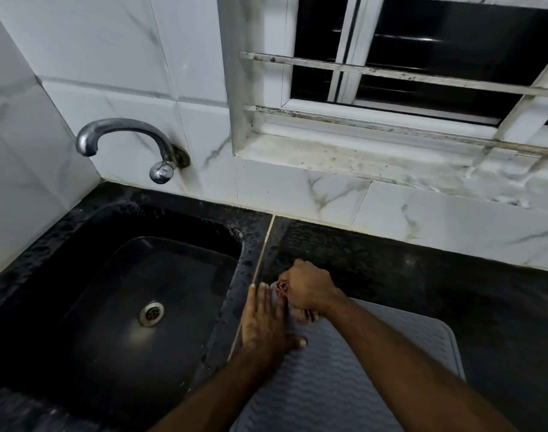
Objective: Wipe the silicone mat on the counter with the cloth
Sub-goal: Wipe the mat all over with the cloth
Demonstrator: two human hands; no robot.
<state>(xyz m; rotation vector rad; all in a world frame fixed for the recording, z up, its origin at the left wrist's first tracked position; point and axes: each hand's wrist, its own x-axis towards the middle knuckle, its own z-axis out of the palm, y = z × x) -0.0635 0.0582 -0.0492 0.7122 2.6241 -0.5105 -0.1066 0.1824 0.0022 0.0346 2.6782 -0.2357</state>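
A grey silicone mat [335,378] with a wavy ridged surface lies on the black counter, right of the sink. My left hand [264,322] rests flat on the mat's left edge, fingers together and pointing away from me. My right hand [308,286] is closed over the mat's far left corner. A small reddish cloth [281,288] is bunched in it, and only a bit of the cloth shows at the fingers. Most of the cloth is hidden under that hand.
A black sink [132,300] with a metal drain [151,313] lies to the left, under a curved metal tap [126,138]. Black counter [437,275] extends to the right and behind the mat. White tiled wall and a barred window [422,73] stand at the back.
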